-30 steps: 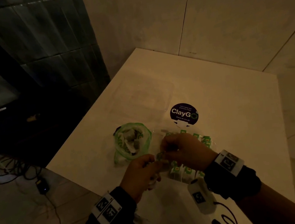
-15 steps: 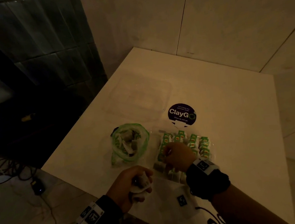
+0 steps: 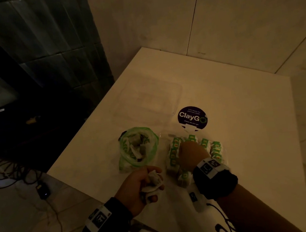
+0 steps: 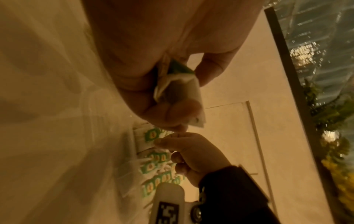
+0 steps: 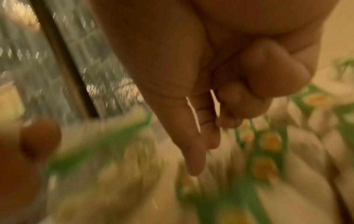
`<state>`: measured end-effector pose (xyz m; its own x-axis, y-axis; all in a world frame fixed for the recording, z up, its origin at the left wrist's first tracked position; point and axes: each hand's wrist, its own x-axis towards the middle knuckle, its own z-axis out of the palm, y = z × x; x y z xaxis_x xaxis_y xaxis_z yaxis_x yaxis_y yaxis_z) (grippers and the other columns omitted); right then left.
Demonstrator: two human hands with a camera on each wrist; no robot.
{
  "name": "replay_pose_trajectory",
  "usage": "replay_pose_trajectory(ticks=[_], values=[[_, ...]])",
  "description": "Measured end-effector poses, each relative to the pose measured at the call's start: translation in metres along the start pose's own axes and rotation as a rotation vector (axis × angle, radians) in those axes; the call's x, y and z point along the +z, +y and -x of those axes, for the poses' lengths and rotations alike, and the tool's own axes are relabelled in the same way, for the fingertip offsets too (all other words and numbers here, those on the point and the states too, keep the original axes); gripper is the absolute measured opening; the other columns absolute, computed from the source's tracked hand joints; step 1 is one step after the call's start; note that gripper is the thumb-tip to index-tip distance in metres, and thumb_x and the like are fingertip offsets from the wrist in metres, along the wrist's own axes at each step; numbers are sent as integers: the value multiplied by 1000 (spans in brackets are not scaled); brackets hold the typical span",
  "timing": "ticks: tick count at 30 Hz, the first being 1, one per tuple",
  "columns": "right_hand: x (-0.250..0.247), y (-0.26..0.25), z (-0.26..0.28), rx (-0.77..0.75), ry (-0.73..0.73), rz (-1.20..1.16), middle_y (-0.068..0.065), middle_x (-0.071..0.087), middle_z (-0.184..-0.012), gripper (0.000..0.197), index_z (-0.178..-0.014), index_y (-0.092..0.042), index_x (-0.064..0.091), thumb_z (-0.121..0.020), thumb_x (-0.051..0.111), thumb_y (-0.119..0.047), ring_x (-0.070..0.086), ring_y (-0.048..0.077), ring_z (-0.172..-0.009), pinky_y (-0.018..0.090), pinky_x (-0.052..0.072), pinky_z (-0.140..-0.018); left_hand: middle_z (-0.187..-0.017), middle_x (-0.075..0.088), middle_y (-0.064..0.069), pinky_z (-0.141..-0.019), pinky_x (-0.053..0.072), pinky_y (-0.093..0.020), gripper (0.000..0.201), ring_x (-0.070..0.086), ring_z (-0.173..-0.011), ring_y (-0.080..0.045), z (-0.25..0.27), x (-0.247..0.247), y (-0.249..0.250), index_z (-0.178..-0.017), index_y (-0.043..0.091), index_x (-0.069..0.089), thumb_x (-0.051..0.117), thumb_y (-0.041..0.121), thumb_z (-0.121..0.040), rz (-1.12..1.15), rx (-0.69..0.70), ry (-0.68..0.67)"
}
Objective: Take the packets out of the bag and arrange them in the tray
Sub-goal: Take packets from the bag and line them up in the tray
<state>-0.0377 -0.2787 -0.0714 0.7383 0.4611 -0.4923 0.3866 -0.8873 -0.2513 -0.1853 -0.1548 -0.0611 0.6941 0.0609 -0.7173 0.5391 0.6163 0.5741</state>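
An open green-edged plastic bag (image 3: 138,148) with packets inside stands on the white table (image 3: 244,124). To its right a clear tray (image 3: 167,136) holds rows of green-and-white packets (image 3: 216,148). My left hand (image 3: 152,184) sits near the table's front edge and grips a bunch of white packets (image 4: 184,92). My right hand (image 3: 189,150) is down in the tray among the rows. In the left wrist view its thumb and forefinger pinch one packet (image 4: 147,144). The right wrist view is blurred; there the right hand (image 5: 201,144) points down at the rows.
A clear lid or second container (image 3: 146,101) lies behind the bag. A round dark "ClayGo" sticker (image 3: 192,118) is behind the tray. The table's left edge drops to a floor with cables (image 3: 11,170). Walls close the far side.
The hands, together over the tray's near edge a second ago, have parted. The left drew back toward the front edge with its packets; the right reached further into the tray.
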Motion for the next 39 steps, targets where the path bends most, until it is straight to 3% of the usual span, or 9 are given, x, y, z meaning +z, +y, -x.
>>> replay_pose_trajectory(ticks=[5, 8, 13, 17, 23, 28, 31, 35, 39], values=[[-29, 10, 22, -157, 65, -421, -6, 57, -72, 9, -78, -16, 59, -85, 64, -16, 51, 3, -61, 14, 39, -56, -82, 51, -15, -43, 39, -25, 28, 51, -73, -27, -4, 11, 7, -98, 3, 53, 28, -6, -86, 107, 22, -39], [-42, 6, 44, -333, 1, -554, -9, 63, -74, 14, -74, -27, 60, -86, 67, -23, 57, 4, -66, 19, 46, -67, -88, 58, -17, -50, 45, -31, 25, 59, -79, -31, -5, 19, 9, -101, 3, 53, 32, -6, -90, 166, 48, -56], [-31, -2, 63, -298, 17, -357, -5, 60, -77, 34, -87, -22, 58, -77, 68, -54, 53, 7, -65, 20, 40, -56, -95, 64, -16, -54, 57, -32, 28, 68, -70, -24, -8, 27, 6, -108, 7, 55, 40, -9, -91, 192, 97, -64], [-20, 0, 62, -365, 16, -359, -7, 53, -96, 47, -113, -34, 50, -74, 74, -45, 47, -1, -71, 19, 39, -62, -94, 65, -13, -50, 55, -31, 27, 65, -67, -22, -6, 29, 3, -117, 5, 55, 46, -1, -92, 109, 98, -88], [-19, 3, 67, -620, 66, -311, -7, 38, -121, 34, -112, -30, 61, -81, 70, -39, 48, 5, -88, 2, 36, -72, -84, 68, -9, -46, 51, -28, 24, 65, -59, -19, 1, 27, 4, -96, 6, 66, 51, 22, -86, 95, 27, -119], [-15, -1, 63, -590, 175, -371, -5, 52, -100, 11, -92, -19, 66, -87, 65, -29, 52, 9, -78, 25, 45, -72, -89, 69, -15, -48, 52, -31, 46, 64, -74, -34, 4, 20, 6, -100, 5, 69, 28, 25, -94, 182, 21, -176], [-14, 1, 61, -398, 194, -610, -11, 56, -73, 14, -77, -24, 56, -89, 62, -22, 54, 5, -62, 28, 46, -63, -93, 69, -15, -44, 49, -29, 34, 64, -73, -33, 6, 21, 6, -105, 8, 65, 35, 21, -97, 82, 65, -188], [-17, 2, 60, -200, -49, -1031, 3, 56, -62, 24, -69, -17, 52, -90, 61, -11, 59, 17, -54, 34, 48, -51, -99, 63, -17, -37, 41, -23, 27, 64, -60, -25, 1, 23, -1, -117, 7, 57, 58, 11, -90, -90, 186, -62], [-18, 4, 60, -213, -67, -976, 3, 53, -62, 26, -67, -16, 58, -92, 60, -22, 51, 16, -57, 29, 43, -49, -75, 61, -9, -33, 33, -19, 13, 56, -49, -17, 1, 26, -3, -101, 6, 64, 58, 5, -89, -143, 241, -9]])
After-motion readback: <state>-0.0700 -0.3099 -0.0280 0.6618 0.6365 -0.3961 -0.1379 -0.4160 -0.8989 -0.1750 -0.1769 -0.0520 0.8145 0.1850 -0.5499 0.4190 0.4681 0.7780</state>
